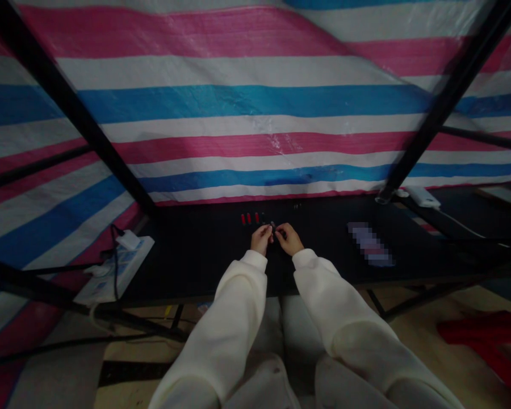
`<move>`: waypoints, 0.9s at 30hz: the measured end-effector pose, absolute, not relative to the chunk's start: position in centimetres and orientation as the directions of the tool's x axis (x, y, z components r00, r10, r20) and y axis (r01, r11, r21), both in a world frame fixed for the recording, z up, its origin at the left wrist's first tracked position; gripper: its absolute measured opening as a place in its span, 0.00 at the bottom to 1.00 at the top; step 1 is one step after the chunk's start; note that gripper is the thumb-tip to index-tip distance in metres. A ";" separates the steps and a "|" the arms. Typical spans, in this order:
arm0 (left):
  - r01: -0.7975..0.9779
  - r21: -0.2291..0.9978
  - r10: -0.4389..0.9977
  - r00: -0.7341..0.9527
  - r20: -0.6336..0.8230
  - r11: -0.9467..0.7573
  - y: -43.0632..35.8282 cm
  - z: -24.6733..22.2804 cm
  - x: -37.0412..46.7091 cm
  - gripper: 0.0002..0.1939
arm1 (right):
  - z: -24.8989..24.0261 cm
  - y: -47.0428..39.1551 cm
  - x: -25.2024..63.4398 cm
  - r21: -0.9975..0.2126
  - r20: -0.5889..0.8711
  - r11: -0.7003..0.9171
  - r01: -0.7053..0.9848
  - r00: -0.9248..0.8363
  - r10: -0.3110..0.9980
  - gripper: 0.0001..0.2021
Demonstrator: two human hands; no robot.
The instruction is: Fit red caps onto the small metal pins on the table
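Observation:
Close together over the black table [187,250], my left hand [261,238] and my right hand [288,237] meet with bent fingers. Between their fingertips is a small dark piece [273,225], too small to name, and both hands appear to pinch it. Just beyond my left hand stands a short row of small red pieces with dark ends: one red piece [243,219] at the left, a second red piece [249,218] beside it, and a third red piece [257,217]. To their right is a small dark item [263,217].
A white power strip [142,250] with plugs and cables lies at the table's left. To the right is a phone-shaped object [370,244], blurred out. A white charger-like block [423,197] with a cable sits farther right. Black metal posts [111,165] frame the table before striped sheeting [255,102].

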State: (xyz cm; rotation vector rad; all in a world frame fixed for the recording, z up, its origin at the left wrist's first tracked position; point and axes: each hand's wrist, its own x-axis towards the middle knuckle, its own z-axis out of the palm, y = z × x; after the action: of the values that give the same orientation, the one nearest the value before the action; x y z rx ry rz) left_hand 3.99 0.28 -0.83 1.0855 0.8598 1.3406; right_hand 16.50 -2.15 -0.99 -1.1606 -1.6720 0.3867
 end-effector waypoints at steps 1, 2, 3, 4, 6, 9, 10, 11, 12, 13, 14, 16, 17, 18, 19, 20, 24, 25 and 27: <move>-0.315 0.946 0.990 0.081 0.111 -0.080 0.3 -0.9 4.0 0.19 | -0.9 -2.2 16.5 -0.706 0.559 0.489 0.513 -0.020 0.829 0.10; -0.323 0.943 0.991 0.081 0.109 -0.078 0.3 -0.9 4.0 0.18 | -0.9 -2.2 16.5 -0.702 0.560 0.486 0.521 -0.018 0.828 0.10; -0.334 0.940 0.991 0.078 0.105 -0.073 0.3 -0.9 4.0 0.18 | -0.8 -2.3 16.5 -0.702 0.554 0.478 0.528 -0.016 0.832 0.10; -0.343 0.937 0.992 0.074 0.098 -0.067 0.3 -0.9 4.1 0.18 | -0.7 -2.3 16.5 -0.705 0.543 0.465 0.535 -0.015 0.840 0.11; -0.346 0.937 0.994 0.074 0.083 -0.052 0.2 -0.7 4.1 0.19 | -0.6 -2.4 16.5 -0.718 0.509 0.437 0.542 -0.019 0.860 0.11; -0.322 0.946 0.995 0.083 0.061 -0.031 -0.1 -0.3 4.1 0.18 | -0.6 -2.4 16.4 -0.737 0.471 0.414 0.534 -0.034 0.882 0.11; -0.316 0.948 0.994 0.089 0.057 -0.026 -0.2 -0.1 4.1 0.18 | -0.6 -2.4 16.4 -0.741 0.469 0.415 0.528 -0.035 0.883 0.11; -0.315 0.949 0.994 0.095 0.057 -0.024 -0.3 0.0 4.0 0.18 | -0.6 -2.3 16.4 -0.743 0.471 0.418 0.523 -0.036 0.882 0.11; -0.315 0.949 0.993 0.104 0.057 -0.022 -0.3 0.0 4.0 0.18 | -0.7 -2.3 16.3 -0.742 0.474 0.421 0.522 -0.037 0.880 0.11; -0.315 0.949 0.992 0.112 0.060 -0.022 -0.4 0.1 3.9 0.18 | -0.7 -2.3 16.3 -0.738 0.478 0.425 0.524 -0.039 0.878 0.11; -0.315 0.949 0.991 0.120 0.063 -0.022 -0.4 0.1 3.9 0.18 | -0.8 -2.4 16.3 -0.733 0.482 0.429 0.528 -0.042 0.875 0.10; -0.313 0.950 0.989 0.131 0.067 -0.023 -0.4 0.1 3.9 0.17 | -0.8 -2.4 16.2 -0.723 0.484 0.433 0.538 -0.051 0.873 0.10; -0.313 0.950 0.989 0.135 0.068 -0.023 -0.4 0.1 3.9 0.17 | -0.7 -2.4 16.3 -0.719 0.482 0.434 0.543 -0.061 0.874 0.10; -0.316 0.949 0.989 0.134 0.068 -0.022 -0.4 0.1 3.9 0.17 | -0.5 -2.4 16.4 -0.713 0.476 0.434 0.550 -0.075 0.876 0.09; -0.323 0.946 0.990 0.128 0.064 -0.019 -0.3 0.1 3.9 0.17 | -0.3 -2.2 16.5 -0.706 0.466 0.432 0.560 -0.091 0.880 0.08; -0.332 0.943 0.991 0.120 0.056 -0.013 -0.3 0.1 3.9 0.17 | 0.0 -1.9 16.8 -0.700 0.453 0.424 0.575 -0.102 0.886 0.08; -0.344 0.939 0.995 0.098 0.017 0.018 -0.5 0.3 4.0 0.16 | 1.1 0.9 18.9 -0.695 0.396 0.282 0.661 0.024 0.918 0.07; -0.332 0.943 0.995 0.104 0.013 0.023 -0.5 0.3 4.0 0.15 | 1.3 1.8 19.5 -0.694 0.391 0.238 0.680 0.078 0.917 0.08; -0.302 0.953 0.992 0.125 0.013 0.026 -0.6 0.4 4.0 0.15 | 1.3 3.6 20.6 -0.687 0.372 0.159 0.709 0.156 0.915 0.07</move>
State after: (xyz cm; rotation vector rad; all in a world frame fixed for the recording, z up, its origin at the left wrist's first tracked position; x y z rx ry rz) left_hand 4.02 -0.61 0.36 1.0333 0.8947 1.2425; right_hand 20.63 3.61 1.28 -1.5990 -1.6021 0.3120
